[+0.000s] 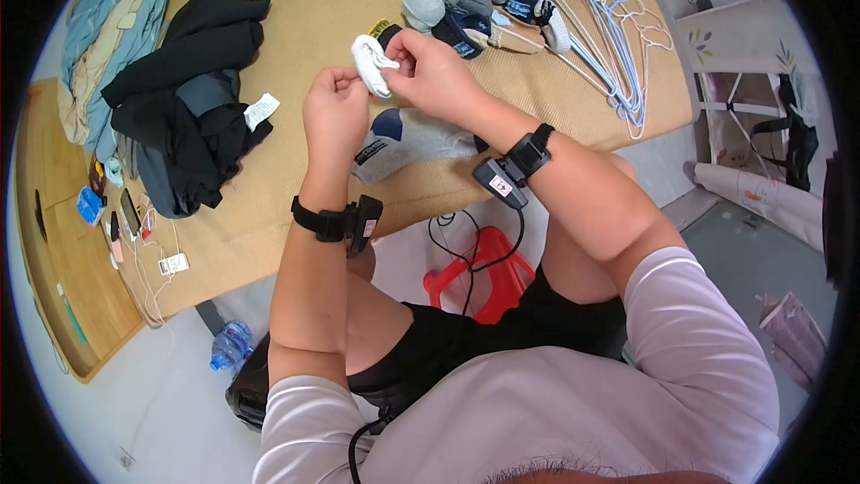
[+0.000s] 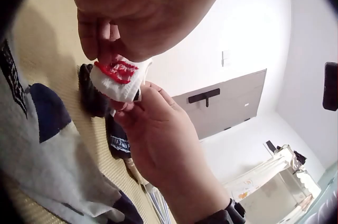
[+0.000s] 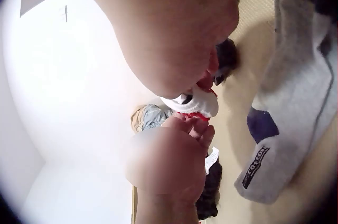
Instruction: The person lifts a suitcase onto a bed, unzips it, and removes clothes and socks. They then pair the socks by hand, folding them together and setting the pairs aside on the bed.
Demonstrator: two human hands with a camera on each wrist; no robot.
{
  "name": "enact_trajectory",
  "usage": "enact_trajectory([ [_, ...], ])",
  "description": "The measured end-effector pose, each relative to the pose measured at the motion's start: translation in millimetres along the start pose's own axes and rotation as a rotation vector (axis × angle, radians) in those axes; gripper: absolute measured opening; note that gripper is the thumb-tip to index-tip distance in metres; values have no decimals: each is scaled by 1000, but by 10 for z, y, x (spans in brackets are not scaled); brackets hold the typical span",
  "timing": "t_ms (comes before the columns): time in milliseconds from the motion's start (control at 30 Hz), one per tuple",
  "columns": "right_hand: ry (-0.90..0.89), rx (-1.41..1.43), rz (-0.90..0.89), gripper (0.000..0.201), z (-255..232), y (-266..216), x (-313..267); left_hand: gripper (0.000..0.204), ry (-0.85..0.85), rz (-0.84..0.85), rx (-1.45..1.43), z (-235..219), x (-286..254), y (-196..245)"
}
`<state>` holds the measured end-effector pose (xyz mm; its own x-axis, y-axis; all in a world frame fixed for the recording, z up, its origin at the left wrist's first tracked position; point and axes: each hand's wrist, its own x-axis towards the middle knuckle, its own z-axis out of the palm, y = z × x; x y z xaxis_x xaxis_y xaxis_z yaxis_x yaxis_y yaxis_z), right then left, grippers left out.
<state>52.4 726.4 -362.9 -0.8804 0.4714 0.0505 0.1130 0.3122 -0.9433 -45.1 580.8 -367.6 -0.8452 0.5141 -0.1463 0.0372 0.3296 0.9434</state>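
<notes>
A small white sock (image 1: pixel 368 61), bundled up, is held between both hands above the mat-covered table. My left hand (image 1: pixel 337 116) pinches its near left side, while the right hand (image 1: pixel 436 77) grips the right side with thumb and fingers. Red markings show on the white sock (image 2: pixel 120 76) in the left wrist view. Just below the hands lies a flat grey sock (image 1: pixel 408 139) with a navy heel patch and dark lettering. Behind the white sock, a black and yellow sock (image 1: pixel 387 33) is partly hidden by it.
Several balled socks (image 1: pixel 423 9) lie at the back, beside a heap of white and blue hangers (image 1: pixel 609 45). Dark clothes (image 1: pixel 193 99) are piled at left, near blue bedding (image 1: pixel 116 27). Cables and a white adapter (image 1: pixel 174 263) sit at the near left. A red stool (image 1: pixel 493 278) stands below.
</notes>
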Motion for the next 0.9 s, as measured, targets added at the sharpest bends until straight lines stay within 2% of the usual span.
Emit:
enact_trajectory([
  [67,-40,32,-77,20,10,9,8,21,12,21,7,48,-29,57],
  [333,-86,-35,-58,18,-13,-23,-15,24,22,5,178,-22,-32,93],
  [400,-104,-35,-55,19,-6,-26,-35,22,114,123,109,14,-23,61],
  [433,-158,-26,-56,19,-4,-24,-43,22,116,122,109,-4,-21,52],
  [533,-242,-13,-50,20,-11,-45,-74,23,54,90,105,-82,-60,209],
  [633,-271,-36,-68,20,-47,-52,-56,22,12,28,230,-131,-60,243],
  [700,-275,-61,-88,20,-58,3,-28,21,2,-81,70,-127,-8,137],
  [767,-157,-109,-235,19,-43,60,7,21,7,-109,-23,-135,31,75],
  [833,-107,-142,-166,18,-76,59,38,21,12,-133,-117,-142,78,37],
  [900,-56,-175,-95,18,-108,62,53,20,25,-244,-434,-150,109,13],
])
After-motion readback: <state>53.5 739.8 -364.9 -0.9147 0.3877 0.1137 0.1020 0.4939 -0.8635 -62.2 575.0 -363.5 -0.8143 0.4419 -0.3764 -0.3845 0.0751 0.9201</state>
